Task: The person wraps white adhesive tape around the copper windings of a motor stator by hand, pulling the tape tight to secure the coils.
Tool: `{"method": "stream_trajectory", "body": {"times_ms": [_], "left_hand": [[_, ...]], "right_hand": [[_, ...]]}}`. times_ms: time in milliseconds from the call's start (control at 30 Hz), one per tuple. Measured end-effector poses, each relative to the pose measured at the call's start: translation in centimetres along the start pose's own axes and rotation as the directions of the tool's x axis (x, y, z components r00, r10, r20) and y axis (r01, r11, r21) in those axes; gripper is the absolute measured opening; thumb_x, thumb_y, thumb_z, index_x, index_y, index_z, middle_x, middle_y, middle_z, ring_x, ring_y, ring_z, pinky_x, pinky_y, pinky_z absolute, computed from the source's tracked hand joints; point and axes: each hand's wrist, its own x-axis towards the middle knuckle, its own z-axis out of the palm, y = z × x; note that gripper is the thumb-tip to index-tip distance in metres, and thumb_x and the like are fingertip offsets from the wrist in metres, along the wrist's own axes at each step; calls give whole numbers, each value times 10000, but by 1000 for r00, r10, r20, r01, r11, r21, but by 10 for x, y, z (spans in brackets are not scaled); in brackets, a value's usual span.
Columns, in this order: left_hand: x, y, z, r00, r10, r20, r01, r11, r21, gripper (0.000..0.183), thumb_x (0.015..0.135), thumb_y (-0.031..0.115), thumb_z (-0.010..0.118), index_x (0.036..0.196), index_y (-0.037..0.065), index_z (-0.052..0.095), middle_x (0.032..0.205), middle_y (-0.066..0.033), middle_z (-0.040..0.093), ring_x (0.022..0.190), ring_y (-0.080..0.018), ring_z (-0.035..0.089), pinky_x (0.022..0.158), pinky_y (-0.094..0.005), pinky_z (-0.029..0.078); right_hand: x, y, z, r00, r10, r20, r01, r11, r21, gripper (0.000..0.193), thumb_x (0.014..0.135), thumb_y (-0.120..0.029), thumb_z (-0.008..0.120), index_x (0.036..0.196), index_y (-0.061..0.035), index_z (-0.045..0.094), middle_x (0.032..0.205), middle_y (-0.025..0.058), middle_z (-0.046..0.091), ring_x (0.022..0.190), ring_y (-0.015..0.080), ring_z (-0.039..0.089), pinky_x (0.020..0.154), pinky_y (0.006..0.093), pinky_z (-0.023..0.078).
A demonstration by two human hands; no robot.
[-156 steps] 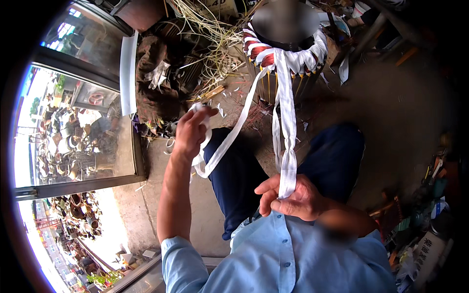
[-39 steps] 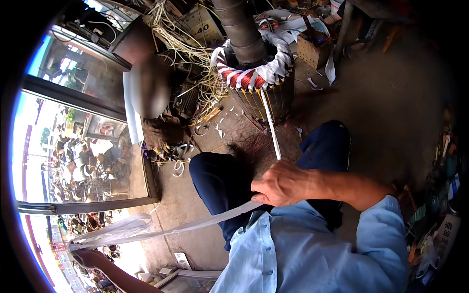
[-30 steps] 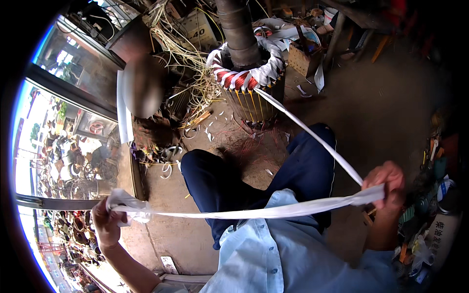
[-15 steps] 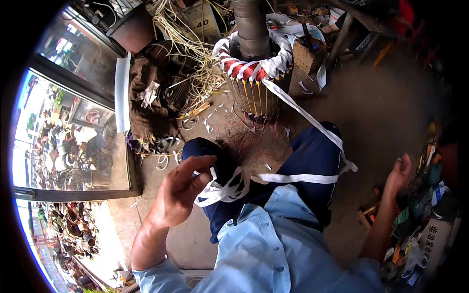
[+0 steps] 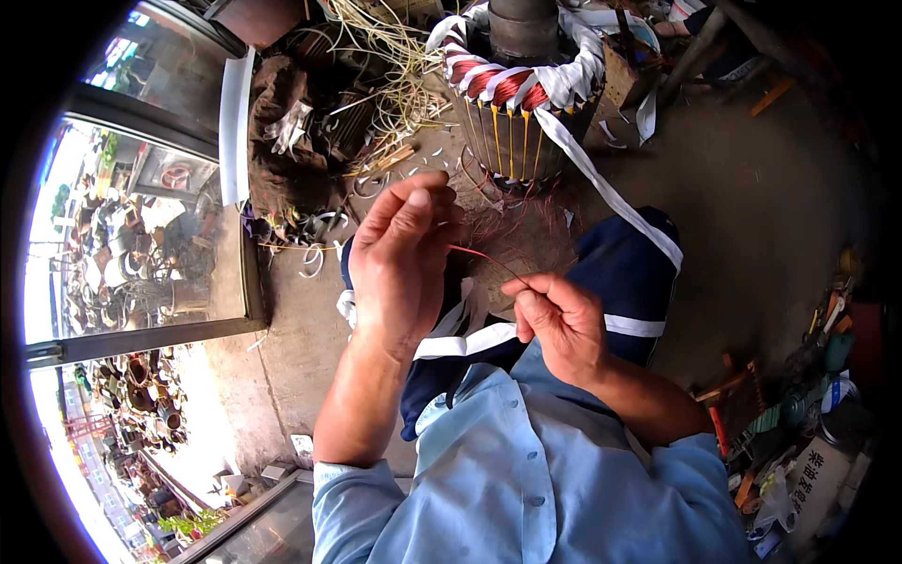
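My left hand (image 5: 399, 258) is closed in front of my left knee, fingers curled and thumb pressed on them. A thin red wire (image 5: 481, 254) runs from its fingers to my right hand (image 5: 562, 324), which pinches it between thumb and forefinger. Beyond them stands a motor stator (image 5: 512, 136) with red copper windings partly wrapped in white cloth tape. From that winding a tail of white tape (image 5: 601, 188) hangs down over my right thigh. More of the white strip (image 5: 470, 340) crosses my lap, partly behind my hands.
A dark shaft-like cylinder (image 5: 521, 28) rises inside the stator. To the left lie a heap of pale wire (image 5: 404, 75), a brown cloth bundle (image 5: 282, 141) and a glass door frame (image 5: 150, 334). Tools and scrap (image 5: 752, 414) crowd the right edge; red wire scraps (image 5: 526, 216) litter the floor.
My right hand has come in from the far right to my lap and pinches the red wire. My left hand has moved up and right. The stator appears higher and farther right in view.
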Motion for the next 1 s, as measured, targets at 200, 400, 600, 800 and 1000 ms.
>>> {"method": "stream_trajectory", "body": {"times_ms": [200, 400, 600, 800, 1000], "left_hand": [[2, -15, -31, 879, -27, 476, -390, 535, 750, 276, 896, 177, 683, 1075, -31, 658, 792, -44, 616, 669, -89, 543, 605, -225, 443], [31, -23, -39, 921, 213, 327, -390, 461, 797, 151, 947, 88, 608, 1050, 2, 678, 577, 31, 501, 495, -44, 426, 462, -209, 345], [53, -52, -19, 971, -187, 149, 76, 830, 552, 296, 971, 208, 604, 1173, -6, 638, 762, -21, 630, 650, -76, 539, 606, -232, 462], [106, -113, 25, 926, -370, 76, 351, 917, 190, 669, 926, 498, 584, 1368, 9, 468, 1289, -119, 555, 1172, -218, 509, 1000, -418, 373], [131, -131, 53, 966, -243, 88, 252, 961, -111, 264, 975, 319, 574, 979, 55, 562, 904, -81, 631, 867, -181, 620, 849, -349, 504]], "right_hand": [[29, -20, -53, 998, -16, -64, -13, 902, -431, 148, 946, -65, 605, 1062, 8, 661, 683, 36, 597, 594, 68, 526, 531, 234, 426], [42, -52, -80, 981, -196, -7, 145, 747, -649, 174, 869, 46, 638, 1038, 21, 666, 744, 99, 653, 605, 100, 589, 545, 249, 454], [59, -87, -99, 845, -493, 207, 493, 568, -660, 221, 818, 76, 655, 1037, 42, 650, 795, 102, 662, 617, 173, 597, 550, 259, 464], [124, -119, -119, 664, -709, 237, 484, 166, -859, 224, 814, 101, 658, 1031, 49, 650, 833, 129, 658, 673, 187, 616, 580, 273, 490], [176, -124, -115, 534, -727, 433, 601, -35, -799, 260, 764, 112, 681, 1012, 36, 665, 804, 125, 655, 666, 206, 629, 592, 290, 507]]}}
